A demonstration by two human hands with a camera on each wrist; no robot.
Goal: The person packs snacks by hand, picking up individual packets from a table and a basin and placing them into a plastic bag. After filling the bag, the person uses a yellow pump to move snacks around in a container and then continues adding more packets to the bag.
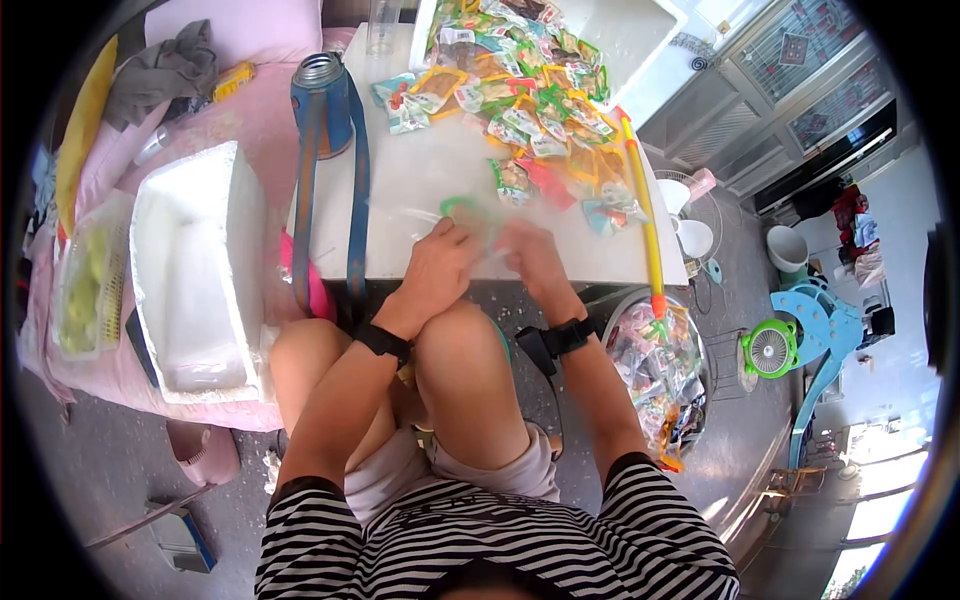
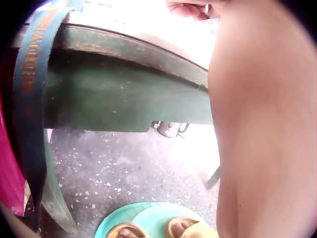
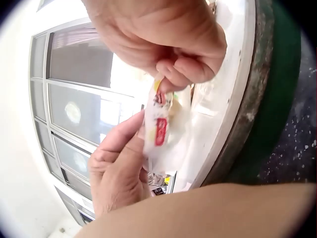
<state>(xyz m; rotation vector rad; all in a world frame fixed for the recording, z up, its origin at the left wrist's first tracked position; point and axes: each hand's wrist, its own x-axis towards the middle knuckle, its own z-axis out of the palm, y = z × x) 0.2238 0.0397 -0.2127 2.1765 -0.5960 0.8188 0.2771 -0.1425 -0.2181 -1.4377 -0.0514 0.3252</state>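
A small clear and white packet with red print (image 3: 161,130) is stretched between the two hands in the right wrist view. The right hand (image 3: 171,42) pinches its top end with curled fingers, and the left hand (image 3: 119,171) pinches its lower side between thumb and fingers. In the head view the left hand (image 1: 440,262) and the blurred right hand (image 1: 532,260) are close together over the table's near edge, with a blurred green and clear wrapper (image 1: 468,212) by them. Only part of a hand (image 2: 190,10) shows at the top of the left wrist view.
Many colourful snack packets (image 1: 540,110) lie on the table (image 1: 410,170), spilling from a white foam box (image 1: 640,50). A blue bottle (image 1: 322,110) with a strap stands left, a yellow stick (image 1: 645,215) lies right. A basin of wrappers (image 1: 650,360) and empty foam box (image 1: 200,270) flank the knees.
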